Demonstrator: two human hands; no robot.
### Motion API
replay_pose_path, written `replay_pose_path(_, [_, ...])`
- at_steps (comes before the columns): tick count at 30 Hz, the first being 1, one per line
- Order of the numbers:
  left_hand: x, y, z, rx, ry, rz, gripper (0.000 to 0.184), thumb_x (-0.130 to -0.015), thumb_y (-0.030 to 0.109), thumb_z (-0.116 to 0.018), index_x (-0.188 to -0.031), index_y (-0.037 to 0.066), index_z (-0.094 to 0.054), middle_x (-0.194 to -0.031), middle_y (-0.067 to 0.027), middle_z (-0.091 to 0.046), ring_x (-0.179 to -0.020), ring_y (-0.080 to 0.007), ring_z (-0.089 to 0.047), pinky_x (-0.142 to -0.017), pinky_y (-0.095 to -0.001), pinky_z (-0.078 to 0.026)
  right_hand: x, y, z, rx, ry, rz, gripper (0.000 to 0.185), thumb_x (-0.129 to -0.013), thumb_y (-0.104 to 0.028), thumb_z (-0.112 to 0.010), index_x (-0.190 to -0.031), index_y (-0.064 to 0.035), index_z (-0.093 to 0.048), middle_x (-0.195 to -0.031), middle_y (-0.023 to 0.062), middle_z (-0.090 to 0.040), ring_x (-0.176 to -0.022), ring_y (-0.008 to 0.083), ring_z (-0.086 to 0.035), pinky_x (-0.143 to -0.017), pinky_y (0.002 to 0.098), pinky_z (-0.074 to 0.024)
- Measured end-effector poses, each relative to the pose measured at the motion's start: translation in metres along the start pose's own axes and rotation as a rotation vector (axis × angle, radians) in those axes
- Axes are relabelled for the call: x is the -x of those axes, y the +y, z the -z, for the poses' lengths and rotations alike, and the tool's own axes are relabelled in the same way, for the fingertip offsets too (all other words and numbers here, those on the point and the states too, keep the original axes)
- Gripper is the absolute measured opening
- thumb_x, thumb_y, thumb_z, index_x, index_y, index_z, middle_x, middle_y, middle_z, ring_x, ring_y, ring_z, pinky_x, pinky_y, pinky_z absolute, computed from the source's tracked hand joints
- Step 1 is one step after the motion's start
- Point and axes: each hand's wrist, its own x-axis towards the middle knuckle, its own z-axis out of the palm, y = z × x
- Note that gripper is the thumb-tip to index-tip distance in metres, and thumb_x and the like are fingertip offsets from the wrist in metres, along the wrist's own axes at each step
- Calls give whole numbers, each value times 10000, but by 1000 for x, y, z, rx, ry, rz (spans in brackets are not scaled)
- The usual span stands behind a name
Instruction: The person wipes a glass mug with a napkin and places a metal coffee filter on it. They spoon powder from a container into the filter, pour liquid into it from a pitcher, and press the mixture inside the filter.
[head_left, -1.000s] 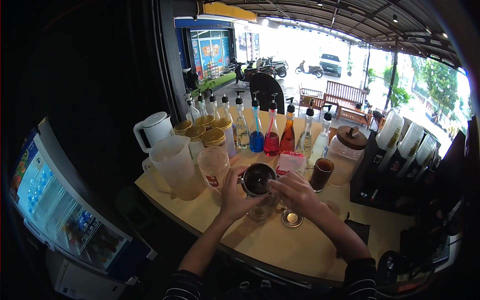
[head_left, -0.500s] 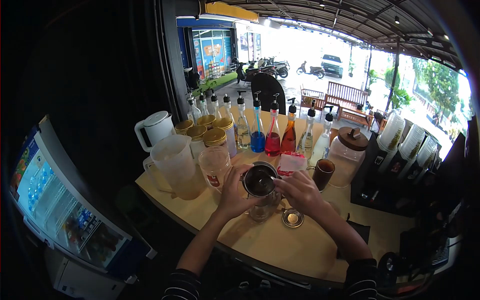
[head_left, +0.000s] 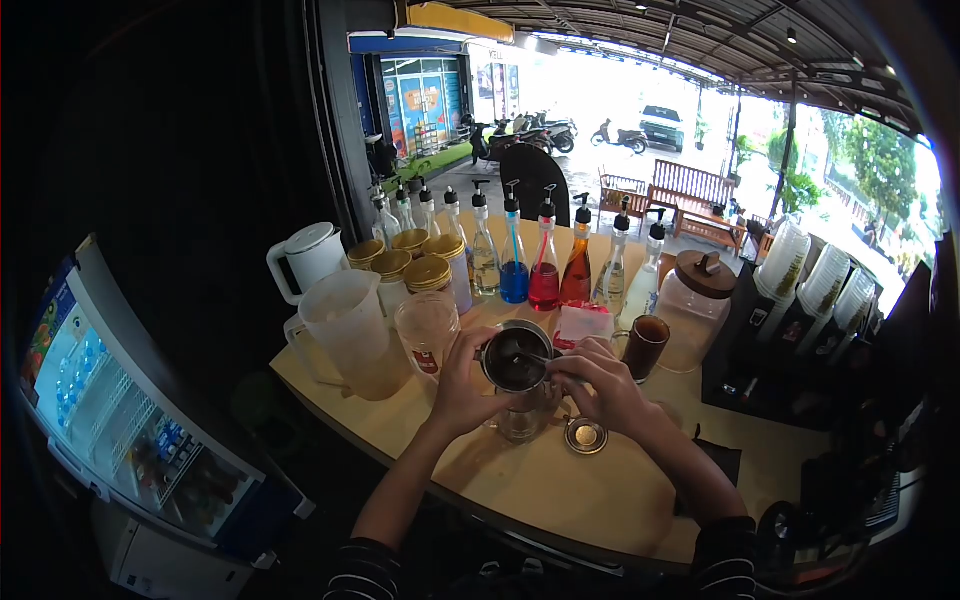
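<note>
A round metal cup (head_left: pixel 494 380) with a bright rim and dark contents sits over a clear glass (head_left: pixel 519 426); whether the two touch is hidden. My left hand (head_left: pixel 464 385) is wrapped round the cup's left side. In my right hand (head_left: pixel 605 382) is a metal spoon (head_left: pixel 533 356), pinched by its handle, with its bowl down inside the cup. Just right of the glass lies a small round metal lid (head_left: pixel 585 435). Behind my right hand are a red and white packet (head_left: pixel 583 325) and a brown mug (head_left: pixel 646 348).
A plastic pitcher (head_left: pixel 345 325), a clear jar (head_left: pixel 428 325), a white kettle (head_left: pixel 312 255) and gold-lidded jars (head_left: pixel 428 274) stand left. Pump bottles (head_left: pixel 545 280) line the back. To the right are a wooden-lidded jar (head_left: pixel 695 320) and a cup holder (head_left: pixel 770 350).
The spoon has dipped further into the metal cup, its bowl now showing near the middle. My right hand has turned slightly and my left hand has shifted a little left with the cup.
</note>
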Motion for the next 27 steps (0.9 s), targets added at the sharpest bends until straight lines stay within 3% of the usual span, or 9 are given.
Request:
replay_pose_path(5, [-1,-3,1,25,36,-22,749,-587,211,-876,-1203,75,-474,-1175,-86,-508,-1084,-215,-527,-887,-334,-442,1,-1,-1,8,-70,119,241,-751,0,-658,-980,-42,-599,-817,78,-574,-786,261,-555,-793,388,-440])
replay_pose_path(8, [-1,-5,2,-17,15,-49,757,-583,209,-876,-1207,73,-471,-1173,-88,-507,-1075,-215,-530,-879,-334,-449,-1,2,6,33,-98,-16,287,-735,30,-627,-1012,-37,-591,-820,88,-576,-815,260,-554,-817,385,-437])
replay_pose_path(12, [-3,-1,5,-39,14,-70,761,-576,192,-874,-1209,71,-469,-1170,-89,-506,-1072,-217,-533,-876,-337,-453,-2,-3,6,23,-152,48,319,-722,36,-605,-1032,-34,-586,-827,94,-580,-835,268,-551,-840,393,-429])
replay_pose_path(14, [-2,-1,5,-56,13,-70,755,-572,183,-870,-1203,69,-471,-1167,-94,-505,-1066,-220,-534,-874,-339,-455,-6,-1,10,41,-99,-48,361,-714,29,-600,-1070,-33,-571,-827,97,-574,-847,279,-551,-847,402,-423])
replay_pose_path(17, [-4,1,4,-77,17,-96,746,-570,187,-869,-1192,64,-475,-1157,-97,-507,-1057,-228,-535,-877,-343,-452,-3,-2,4,42,-169,36,392,-702,23,-599,-1086,-37,-557,-847,102,-578,-867,288,-550,-846,408,-418])
replay_pose_path(24, [-2,3,3,-69,12,-99,725,-580,185,-862,-1184,58,-483,-1130,-100,-515,-1049,-236,-532,-893,-342,-431,-7,-2,7,25,-178,-41,365,-699,30,-584,-1057,-36,-558,-863,114,-575,-851,290,-546,-845,403,-424])
replay_pose_path(27, [-2,3,2,-30,26,-105,716,-585,187,-858,-1184,59,-488,-1129,-102,-516,-1048,-236,-531,-894,-338,-427,-7,-2,4,12,-139,64,347,-699,21,-583,-1041,-32,-566,-861,115,-568,-840,290,-542,-839,403,-429])
